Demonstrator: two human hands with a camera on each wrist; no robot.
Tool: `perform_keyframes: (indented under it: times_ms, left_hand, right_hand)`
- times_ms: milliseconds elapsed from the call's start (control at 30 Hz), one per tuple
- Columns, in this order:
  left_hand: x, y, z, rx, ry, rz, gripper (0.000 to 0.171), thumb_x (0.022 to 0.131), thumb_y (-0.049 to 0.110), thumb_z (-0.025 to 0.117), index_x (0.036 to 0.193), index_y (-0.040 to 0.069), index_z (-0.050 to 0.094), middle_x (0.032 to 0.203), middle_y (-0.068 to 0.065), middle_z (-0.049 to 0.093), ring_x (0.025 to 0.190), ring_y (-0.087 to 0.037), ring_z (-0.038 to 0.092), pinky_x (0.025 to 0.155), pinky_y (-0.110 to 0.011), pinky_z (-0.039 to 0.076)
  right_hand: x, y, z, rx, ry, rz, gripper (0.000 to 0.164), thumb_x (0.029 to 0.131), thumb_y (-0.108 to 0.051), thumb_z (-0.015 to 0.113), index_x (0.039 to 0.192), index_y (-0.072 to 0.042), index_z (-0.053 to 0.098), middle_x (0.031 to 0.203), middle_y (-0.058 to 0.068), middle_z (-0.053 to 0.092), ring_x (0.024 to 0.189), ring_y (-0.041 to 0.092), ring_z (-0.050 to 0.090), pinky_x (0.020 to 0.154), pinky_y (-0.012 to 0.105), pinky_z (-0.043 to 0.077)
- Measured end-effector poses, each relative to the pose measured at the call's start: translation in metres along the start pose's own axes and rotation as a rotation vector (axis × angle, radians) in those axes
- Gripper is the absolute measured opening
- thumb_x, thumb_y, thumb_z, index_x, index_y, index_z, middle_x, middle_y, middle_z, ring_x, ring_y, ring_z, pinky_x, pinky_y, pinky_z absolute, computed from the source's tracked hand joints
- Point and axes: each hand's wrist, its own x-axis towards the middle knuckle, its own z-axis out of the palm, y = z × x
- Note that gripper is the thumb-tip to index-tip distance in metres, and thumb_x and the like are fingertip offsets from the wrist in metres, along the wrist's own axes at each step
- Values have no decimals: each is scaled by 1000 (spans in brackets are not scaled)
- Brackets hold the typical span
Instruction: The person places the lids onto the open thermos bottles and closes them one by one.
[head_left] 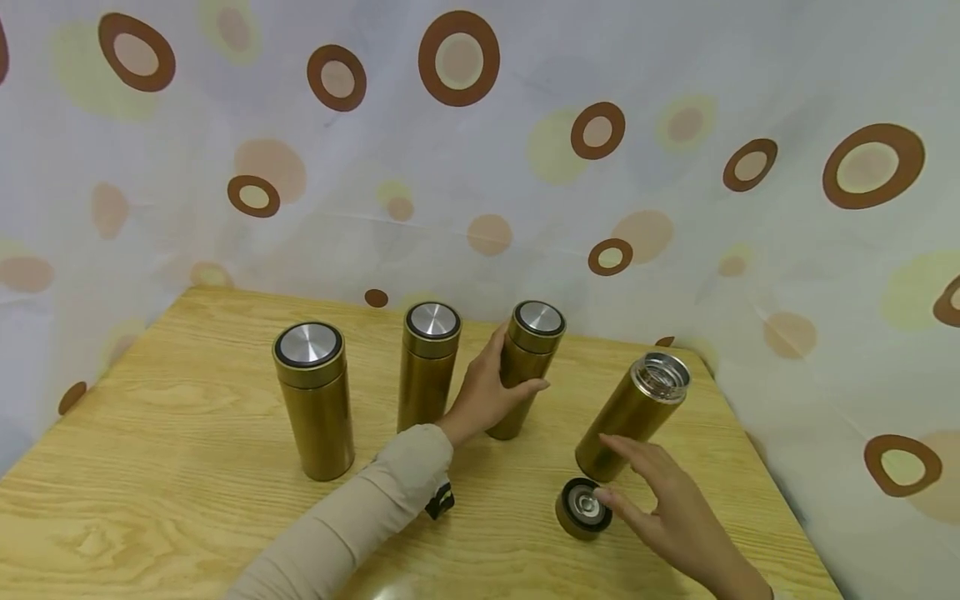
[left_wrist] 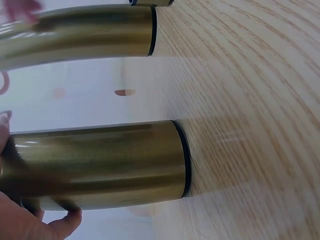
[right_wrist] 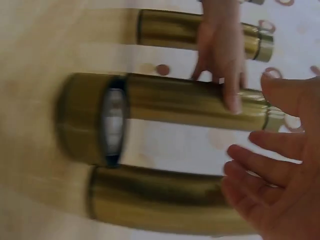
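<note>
My left hand (head_left: 483, 396) grips a gold thermos flask (head_left: 528, 362) around its upper body, below the silver-topped lid. In the left wrist view this flask (left_wrist: 110, 165) stands upright with its black base on the wood, thumb and fingers on either side of it. To the right is a lidless flask (head_left: 633, 412), its steel mouth showing. Its neighbour on the table is a loose lid (head_left: 583, 510), inner side up. Over these two hovers my right hand (head_left: 667, 508), fingers apart and relaxed, thumb tip overlapping the lid in the head view; nothing is in its grasp.
Two more capped flasks stand to the left, one (head_left: 429, 367) beside my left forearm and another (head_left: 315, 408) farther off. The wooden table (head_left: 187, 375) backs onto a patterned cloth (head_left: 360, 167), which also runs along its sides.
</note>
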Motion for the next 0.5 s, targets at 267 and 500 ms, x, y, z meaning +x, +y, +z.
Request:
perform_keyframes:
  times_ms: [267,500]
  left_hand:
    - [0,1,1,8,-9,-3,93,82,27,78,153,13,18,140,-10,47,126,-25,49,105,-41,40]
    - [0,3,1,-3,-6,-7,93,82,27,78,153,14,18,141,-8,45,127,-24,48,105,-41,40]
  right_hand:
    - [-21,25,27,118,-346,262,94,77,-53,73,144,2,36,142,27,42,127,49,41,95,64,39]
    - [-15,33,43,83,-318,146,91,75,-45,79,136,12,42,132,29,51,116,44,53,90,57,46]
